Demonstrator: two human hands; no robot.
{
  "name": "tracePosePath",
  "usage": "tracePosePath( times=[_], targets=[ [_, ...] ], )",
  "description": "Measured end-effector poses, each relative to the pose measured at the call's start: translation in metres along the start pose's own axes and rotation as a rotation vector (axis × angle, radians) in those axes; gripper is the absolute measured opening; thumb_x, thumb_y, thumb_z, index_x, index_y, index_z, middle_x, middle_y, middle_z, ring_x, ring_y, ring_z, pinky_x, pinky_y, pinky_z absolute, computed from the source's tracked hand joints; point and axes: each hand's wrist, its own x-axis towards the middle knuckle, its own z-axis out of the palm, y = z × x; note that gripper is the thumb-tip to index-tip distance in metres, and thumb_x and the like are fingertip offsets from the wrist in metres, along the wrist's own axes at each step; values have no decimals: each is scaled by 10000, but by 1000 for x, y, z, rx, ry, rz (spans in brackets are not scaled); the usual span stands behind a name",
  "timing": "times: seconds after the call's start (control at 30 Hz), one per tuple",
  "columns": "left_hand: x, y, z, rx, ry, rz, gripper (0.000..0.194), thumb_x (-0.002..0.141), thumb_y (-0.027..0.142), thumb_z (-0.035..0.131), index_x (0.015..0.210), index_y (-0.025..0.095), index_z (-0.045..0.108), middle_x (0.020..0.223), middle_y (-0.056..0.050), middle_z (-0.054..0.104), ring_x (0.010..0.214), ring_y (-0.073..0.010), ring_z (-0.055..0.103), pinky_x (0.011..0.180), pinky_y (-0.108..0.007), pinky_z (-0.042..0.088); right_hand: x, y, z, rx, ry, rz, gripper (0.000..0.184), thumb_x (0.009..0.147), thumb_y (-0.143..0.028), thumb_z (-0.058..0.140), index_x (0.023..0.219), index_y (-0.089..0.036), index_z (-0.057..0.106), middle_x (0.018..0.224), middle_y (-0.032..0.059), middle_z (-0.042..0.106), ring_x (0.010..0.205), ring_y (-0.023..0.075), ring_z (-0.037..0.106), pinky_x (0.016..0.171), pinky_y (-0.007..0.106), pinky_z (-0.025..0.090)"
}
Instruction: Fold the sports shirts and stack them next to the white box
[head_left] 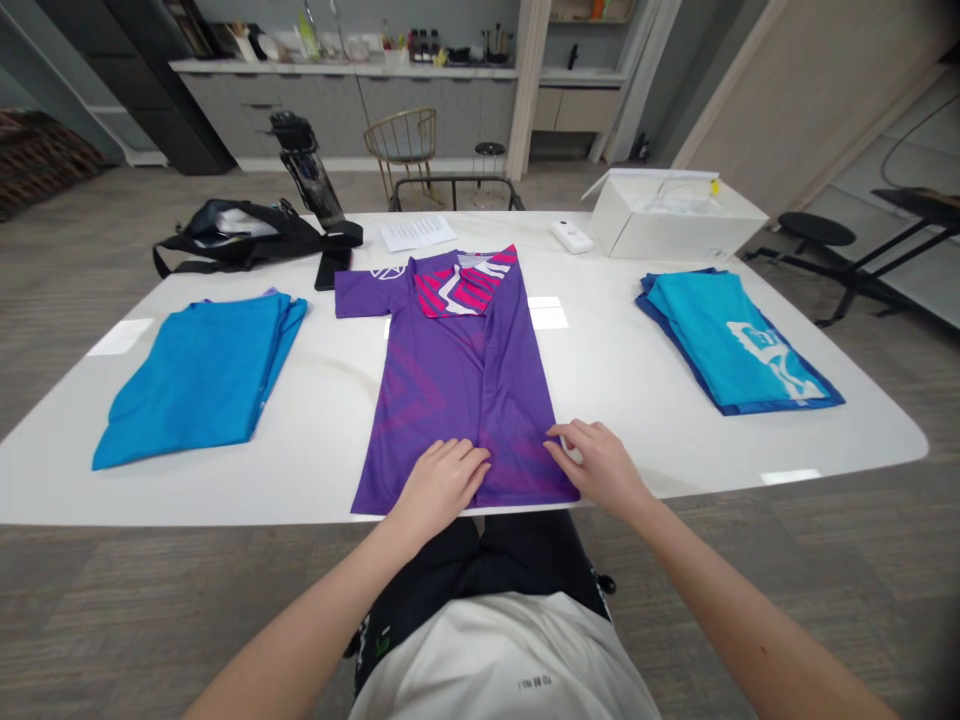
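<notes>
A purple short-sleeved T-shirt (442,390) lies on the white table in front of me, its pink-and-white patterned part near the collar. One sleeve sticks out to the left, while the right side is folded inward, with the folded edge running down the middle. My left hand (444,478) is on the lower middle of the shirt by that edge, its fingers bent and pressed together on the cloth. At the lower right edge, my right hand (596,462) pinches the fabric between thumb and fingertips.
Folded blue shirts (199,375) lie on the left of the table (315,490), and folded turquoise and navy shirts (739,340) on the right. Along the back are a black bag (247,235), a bottle (307,170), a phone (334,268), a paper (418,232) and a white box (675,215).
</notes>
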Motion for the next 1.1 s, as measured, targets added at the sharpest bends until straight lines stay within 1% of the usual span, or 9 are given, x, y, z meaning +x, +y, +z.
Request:
tracePosePath(
  times=[0.17, 0.27, 0.4, 0.5, 0.57, 0.67, 0.9, 1.0, 1.1],
  targets=[
    [9, -2, 1, 34, -52, 62, 154, 1023, 261, 546, 1119, 213, 657, 912, -31, 707, 840, -200, 664, 820, -374, 477, 23, 10, 11, -49, -125, 21, 200, 1047, -300, 498, 1011, -220, 678, 886, 32, 729, 759, 181, 653, 770, 332, 409],
    [22, -13, -5, 17, -29, 50, 180, 1034, 279, 525, 1139, 216, 657, 928, -32, 711, 846, -194, 672, 813, -367, 487, 39, 19, 13, -32, -122, 43, 195, 1044, -320, 508, 1035, -225, 678, 883, 21, 736, 728, 172, 644, 774, 334, 407],
    [67, -38, -7, 60, -13, 11, 216, 1032, 264, 516, 1205, 221, 638, 975, -39, 712, 905, -205, 682, 825, -361, 492, 79, 34, 14, -58, -81, 43, 178, 1028, -319, 536, 1068, -222, 680, 936, 28, 744, 778, 179, 661, 786, 332, 411],
    [107, -56, 0, 99, -17, -10, 230, 1029, 265, 516, 1229, 219, 621, 990, -44, 716, 919, -209, 689, 819, -352, 490, 112, 47, 19, -90, -65, 47, 179, 1018, -307, 546, 1089, -217, 684, 981, 43, 741, 814, 186, 668, 780, 323, 416],
    [128, -66, 7, 124, -48, -12, 192, 1024, 265, 525, 1172, 215, 635, 957, -42, 714, 890, -210, 693, 793, -347, 486, 129, 56, 23, -101, -80, 49, 176, 1010, -298, 554, 1087, -219, 690, 971, 43, 735, 790, 183, 659, 747, 313, 416],
    [149, -78, 15, 149, -95, 8, 146, 1017, 264, 531, 1083, 213, 651, 912, -37, 707, 845, -211, 693, 759, -342, 478, 148, 69, 27, -68, -114, 51, 159, 998, -291, 561, 1054, -230, 696, 916, 23, 720, 738, 169, 637, 706, 297, 411],
    [197, -107, 26, 172, -30, -44, 210, 1032, 283, 495, 1153, 197, 643, 990, -65, 714, 929, -230, 685, 818, -354, 478, 204, 97, 33, -35, -20, 74, 173, 990, -302, 563, 1064, -218, 695, 908, 25, 703, 761, 173, 623, 725, 292, 406],
    [223, -129, 26, 173, -46, -92, 226, 1031, 305, 493, 1152, 194, 650, 1025, -76, 719, 957, -234, 681, 835, -353, 479, 234, 112, 40, -46, -70, 86, 146, 972, -293, 574, 1000, -229, 703, 865, 17, 695, 747, 177, 611, 686, 289, 386],
    [252, -164, 17, 166, -24, -202, 276, 1047, 344, 444, 1170, 209, 651, 1106, -91, 713, 1022, -245, 667, 877, -367, 477, 270, 132, 45, -15, -117, 122, 161, 962, -323, 579, 1008, -236, 707, 792, 8, 675, 729, 186, 606, 674, 288, 395]
  ],
)
